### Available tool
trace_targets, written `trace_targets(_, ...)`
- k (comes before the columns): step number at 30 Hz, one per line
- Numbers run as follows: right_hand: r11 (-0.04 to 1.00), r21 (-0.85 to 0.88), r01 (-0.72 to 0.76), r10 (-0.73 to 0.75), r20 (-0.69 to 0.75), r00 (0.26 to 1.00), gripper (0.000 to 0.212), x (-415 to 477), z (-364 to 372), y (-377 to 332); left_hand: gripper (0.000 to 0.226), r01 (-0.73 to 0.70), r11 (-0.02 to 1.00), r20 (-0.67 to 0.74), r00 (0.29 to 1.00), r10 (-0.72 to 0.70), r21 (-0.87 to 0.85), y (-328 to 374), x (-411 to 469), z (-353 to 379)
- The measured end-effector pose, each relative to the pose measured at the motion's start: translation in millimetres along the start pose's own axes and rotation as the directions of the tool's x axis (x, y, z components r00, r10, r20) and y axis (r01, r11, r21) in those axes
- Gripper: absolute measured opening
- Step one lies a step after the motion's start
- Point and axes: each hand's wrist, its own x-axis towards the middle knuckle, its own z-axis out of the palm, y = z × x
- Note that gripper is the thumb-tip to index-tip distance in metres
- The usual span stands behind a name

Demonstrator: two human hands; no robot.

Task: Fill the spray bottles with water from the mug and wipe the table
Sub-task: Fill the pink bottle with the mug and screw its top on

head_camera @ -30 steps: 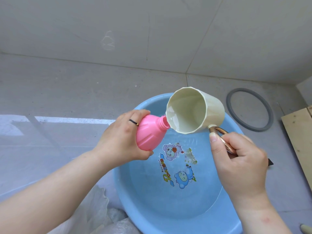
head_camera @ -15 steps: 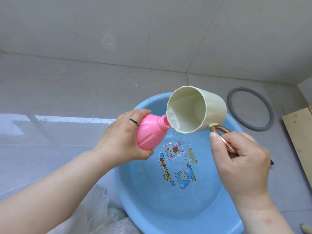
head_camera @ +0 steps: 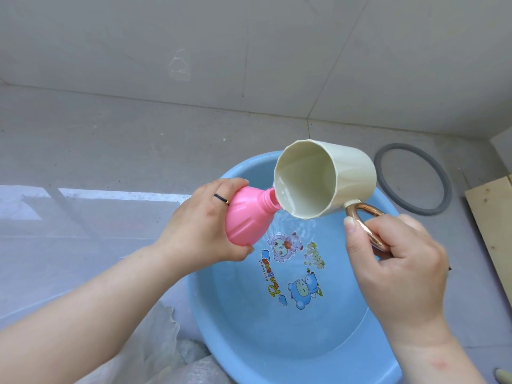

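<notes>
Hardly shifted since a second ago: mug point(head_camera: 352, 176) raised a touch, same tip toward the bottle, both hands in near-same spots. At far left, translucent plastic sheet point(head_camera: 83, 231) spread over grey floor point(head_camera: 110, 139). Next, left hand point(head_camera: 199, 225) wrapped round pink spray bottle point(head_camera: 246, 217), fingers curled over its upper side, thumb under its base, black band point(head_camera: 220, 199) on one finger. Bottle tilted, open threaded neck pointing up and right, no spray head on it, neck touching lower rim of mug. Held above left part of blue basin point(head_camera: 243, 173). Mug tipped on its side, mouth toward camera and left, a little water pooled at low edge of rim by the neck. Ripples on basin water just under the neck; cartoon print point(head_camera: 293, 270) on basin bottom. Right hand point(head_camera: 396, 273) gripping gold handle point(head_camera: 365, 214), thumb along its near side, other fingers curled through and behind. Further right, grey rubber ring point(head_camera: 443, 200) flat on floor just beside basin's far rim; wooden board point(head_camera: 493, 225) at right edge.
</notes>
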Motion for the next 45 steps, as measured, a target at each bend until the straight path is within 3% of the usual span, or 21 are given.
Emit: trace_targets(45,0.951,-0.195,0.241,-0.254,-0.041,0.966,0.039,6.6,-2.2,-7.4,0.087,0.023,1.000,0.012,1.000,-0.023,0.003,1.6,-0.9,-1.9)
